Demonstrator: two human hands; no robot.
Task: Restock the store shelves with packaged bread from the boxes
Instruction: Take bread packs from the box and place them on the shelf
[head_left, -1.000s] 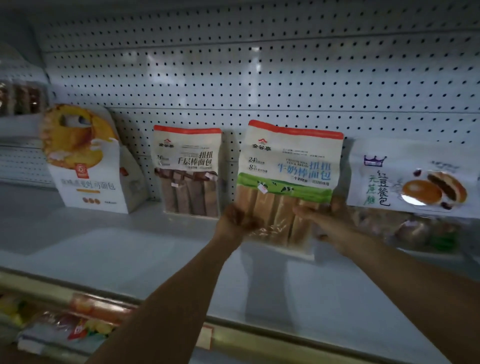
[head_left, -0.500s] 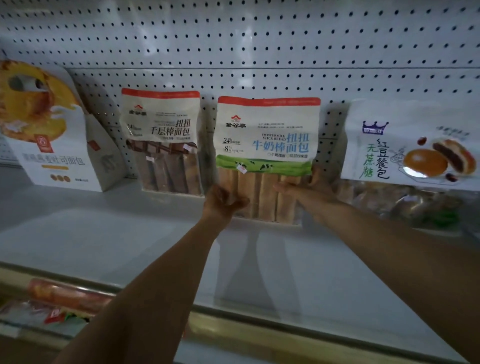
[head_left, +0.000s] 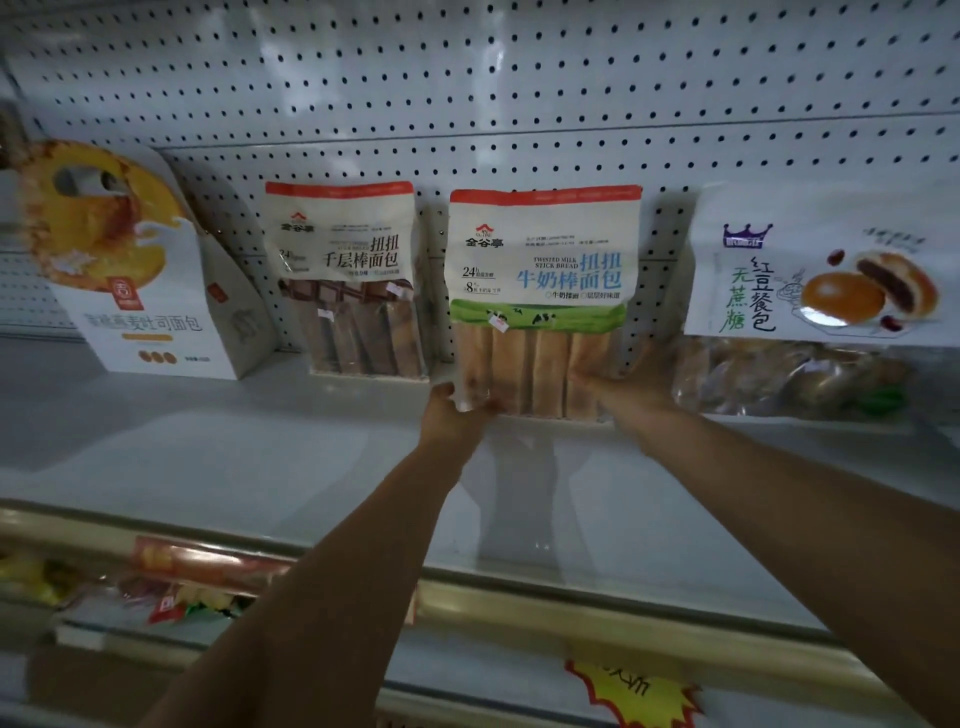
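I count four bread packs standing in one row along the back of the white shelf (head_left: 260, 467), all against the pegboard wall (head_left: 519, 78). From the left: one toast box (head_left: 130, 270) with a yellow picture, one chocolate stick bread bag (head_left: 348, 280), one milk stick bread bag (head_left: 543, 291), and one red bean bun bag (head_left: 810, 301).

I see both of my hands on the milk stick bread bag, which stands upright between the chocolate bag and the bun bag, near each but apart from both, its base on the shelf. My left hand (head_left: 454, 413) has its grip curled round the bag's lower left corner, thumb up the side edge. My right hand (head_left: 631, 387) holds the lower right corner, its fingers lying across the front of the clear window and the rest behind the bag's edge; I cannot tell how tightly it pinches.

Four bread sticks show through that window. Below the shelf's front rail I make out one yellow starburst price tag (head_left: 631, 691) and some blurred packets (head_left: 156, 587) on the lower level, too unclear to count.
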